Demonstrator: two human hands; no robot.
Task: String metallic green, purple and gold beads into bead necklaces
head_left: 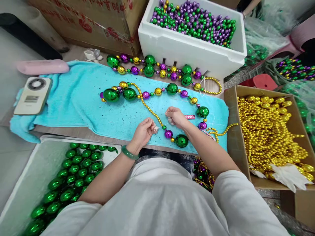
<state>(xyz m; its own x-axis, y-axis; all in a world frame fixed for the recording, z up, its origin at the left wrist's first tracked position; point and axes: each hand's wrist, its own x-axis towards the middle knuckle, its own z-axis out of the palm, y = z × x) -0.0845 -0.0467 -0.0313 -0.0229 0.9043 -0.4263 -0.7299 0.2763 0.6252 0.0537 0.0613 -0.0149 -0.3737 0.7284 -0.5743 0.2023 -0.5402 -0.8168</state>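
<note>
My left hand (144,132), with a green bangle at its wrist, pinches a thin white thread (159,127) beside a small green bead. That thread meets a bead necklace (182,140) of green, purple and gold beads with a run of small gold beads, looped over the turquoise towel (81,108). My right hand (175,116) is closed above the towel, inside the loop; whatever its fingers hold is too small to make out. Just beyond its wrist lies a small red-and-white patterned item (190,117), partly covered by the forearm.
Another bead necklace (149,70) lies along the table's back edge. Behind it stands a foam box (192,46) of green and purple beads. A carton (231,98) of gold beads is at right, a bin (46,154) of green beads at lower left, a phone (33,95) at far left.
</note>
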